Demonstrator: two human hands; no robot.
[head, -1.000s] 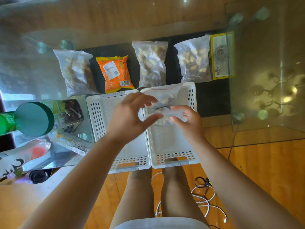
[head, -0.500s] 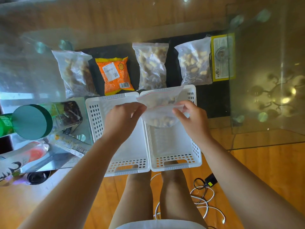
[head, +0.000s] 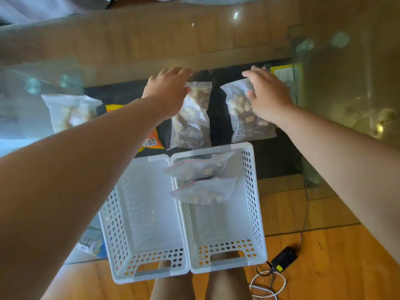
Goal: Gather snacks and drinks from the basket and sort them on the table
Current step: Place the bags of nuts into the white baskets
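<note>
Two white perforated baskets stand side by side at the glass table's near edge. The left basket holds nothing. The right basket holds two clear zip bags of nuts, the far bag overlapping the near bag. Beyond them on the table lie a middle nut bag, a right nut bag, a left nut bag and an orange packet mostly hidden by my left arm. My left hand touches the middle bag's top left corner with straight fingers. My right hand rests flat on the right bag.
A yellow-edged box lies just behind my right hand. A printed packet peeks out under my left arm. On the wooden floor at the right are a black adapter and a white cable. My legs are below the baskets.
Both hands held a zip bag over the right basket; that bag now lies in the basket. Both hands have reached forward onto the bags on the table.
</note>
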